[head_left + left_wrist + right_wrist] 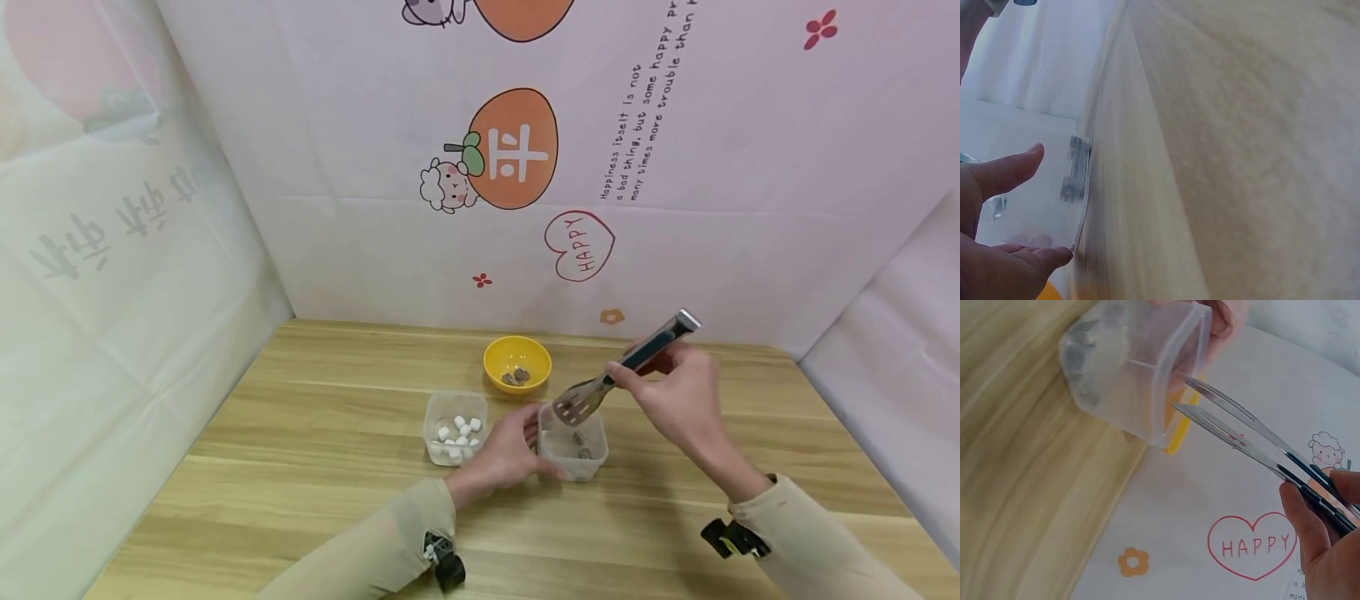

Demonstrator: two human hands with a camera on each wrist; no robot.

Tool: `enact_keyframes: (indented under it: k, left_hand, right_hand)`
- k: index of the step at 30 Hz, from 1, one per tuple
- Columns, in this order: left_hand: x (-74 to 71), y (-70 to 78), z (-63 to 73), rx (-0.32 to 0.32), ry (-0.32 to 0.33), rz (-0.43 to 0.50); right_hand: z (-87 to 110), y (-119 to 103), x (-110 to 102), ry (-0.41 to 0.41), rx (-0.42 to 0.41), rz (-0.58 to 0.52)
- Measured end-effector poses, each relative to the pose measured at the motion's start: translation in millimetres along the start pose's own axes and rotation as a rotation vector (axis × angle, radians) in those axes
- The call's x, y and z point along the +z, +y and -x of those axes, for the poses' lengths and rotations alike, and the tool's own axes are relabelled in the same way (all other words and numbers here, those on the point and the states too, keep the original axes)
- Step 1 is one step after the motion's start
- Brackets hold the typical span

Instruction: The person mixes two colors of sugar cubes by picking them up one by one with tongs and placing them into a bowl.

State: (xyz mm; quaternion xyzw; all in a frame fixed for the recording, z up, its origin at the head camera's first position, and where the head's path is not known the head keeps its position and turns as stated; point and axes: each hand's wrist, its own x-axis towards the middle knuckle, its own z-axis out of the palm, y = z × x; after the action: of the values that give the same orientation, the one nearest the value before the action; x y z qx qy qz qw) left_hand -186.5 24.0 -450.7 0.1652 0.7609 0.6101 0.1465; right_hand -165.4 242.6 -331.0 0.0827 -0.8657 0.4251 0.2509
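Note:
My left hand (506, 454) holds a clear plastic container (573, 470) at its left side, thumb toward the near side and fingers toward the far side. A few small grey-brown pieces (584, 454) lie on the container's floor. Metal tongs (1229, 431) with dark handles are gripped in my right hand (686, 400). Their slotted tips hang over the container's far left rim, slightly apart, with nothing visible between them in the right wrist view. Similar brown pieces (517, 377) sit in a yellow bowl (517, 345) just behind.
A second clear container (455, 399) stands left of my left hand, holding several small white pieces (453, 438). All stand on a wood-grain table (315, 450). A printed white cloth (360, 250) rises behind the table's back edge, with white cloth on both sides.

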Motion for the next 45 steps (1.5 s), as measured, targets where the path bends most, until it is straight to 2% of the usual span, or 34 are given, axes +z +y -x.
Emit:
enact_keyframes:
  k: [6, 16, 27, 31, 39, 45]
  left_hand:
    - [0.3, -0.9, -0.6, -0.003, 0.001, -0.002]
    - [0.6, -0.7, -1.4, -0.023, 0.008, -0.016]
    - [0.2, -0.1, -1.3, -0.022, 0.005, -0.020]
    - [0.4, -0.3, -1.0, -0.025, 0.008, -0.023]
    - [-0.1, 0.1, -0.4, -0.030, 0.006, -0.032]
    - [-1.0, 0.1, -1.6, -0.029, 0.002, -0.035]
  right_hand:
    - [11.4, 8, 6, -0.084, -0.006, 0.015]
    - [20.0, 17, 14, -0.167, -0.032, 0.014]
    - [19.2, 16, 19, -0.223, 0.027, 0.033]
    - [18.9, 16, 22, -0.219, 0.027, 0.030]
    - [17.0, 17, 27, -0.132, 0.025, 0.045]
    - [15.2, 20, 29, -0.112, 0.036, 0.054]
